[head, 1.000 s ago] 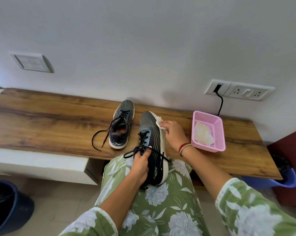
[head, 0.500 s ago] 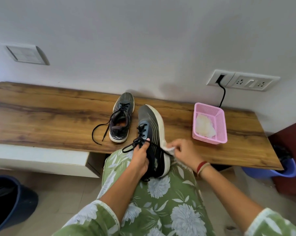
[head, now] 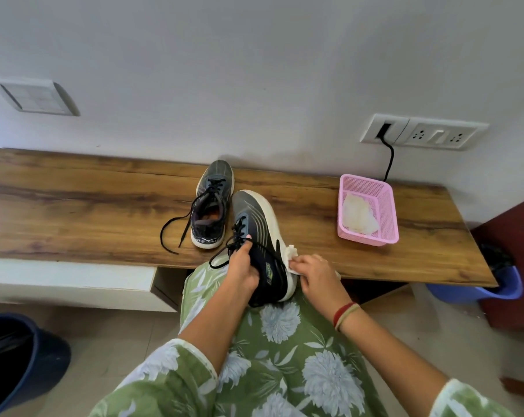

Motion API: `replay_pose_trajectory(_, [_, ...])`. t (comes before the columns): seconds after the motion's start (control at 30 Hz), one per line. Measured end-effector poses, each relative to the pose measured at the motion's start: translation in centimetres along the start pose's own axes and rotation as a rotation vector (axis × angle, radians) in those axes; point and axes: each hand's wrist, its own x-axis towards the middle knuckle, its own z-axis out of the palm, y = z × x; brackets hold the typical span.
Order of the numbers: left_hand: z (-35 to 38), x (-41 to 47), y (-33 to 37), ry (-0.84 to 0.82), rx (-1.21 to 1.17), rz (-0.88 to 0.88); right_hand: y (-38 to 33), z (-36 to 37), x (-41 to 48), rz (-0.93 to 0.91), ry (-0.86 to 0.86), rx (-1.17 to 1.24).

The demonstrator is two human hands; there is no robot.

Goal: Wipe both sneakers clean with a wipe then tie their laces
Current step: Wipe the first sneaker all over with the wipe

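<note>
Wooden bench point(head: 74, 212) beneath a white wall is carrying one unlaced sneaker point(head: 212, 206) and a pink basket point(head: 391, 206). Over the lap, the left hand point(head: 241, 272) is gripping the second sneaker point(head: 254, 212) at its collar, while the right hand point(head: 317, 275) is pinching a white wipe point(head: 291, 254) against its sole edge.

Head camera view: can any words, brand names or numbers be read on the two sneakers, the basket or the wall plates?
No text is readable.
Green logo on the side of the held black white-soled sneaker: too blurred to read.
White mark at the heel of the grey lace-up sneaker on the wooden bench: too small to read.
</note>
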Motion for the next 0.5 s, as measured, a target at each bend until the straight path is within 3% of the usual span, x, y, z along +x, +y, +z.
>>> replay_pose_trajectory(0.1, [0.3,-0.1,0.2,0.001,0.016,-0.014,-0.1,0.1,-2.3,-0.031,-0.046,-0.053])
replay_pose_trajectory(0.2, [0.6,-0.4,0.6,0.021,0.008,-0.029,0.4,-1.4,-3.0,0.082,-0.173,0.075])
replay_pose_trajectory(0.33, [1.5,-0.9,1.2,0.039,0.030,-0.093,0.0,-2.0,0.2,0.203,0.077,0.180])
replay_pose_trajectory(0.5, [2.4,-1.0,2.5,0.074,0.036,-0.147,-1.6,0.1,0.6,0.154,0.054,0.164])
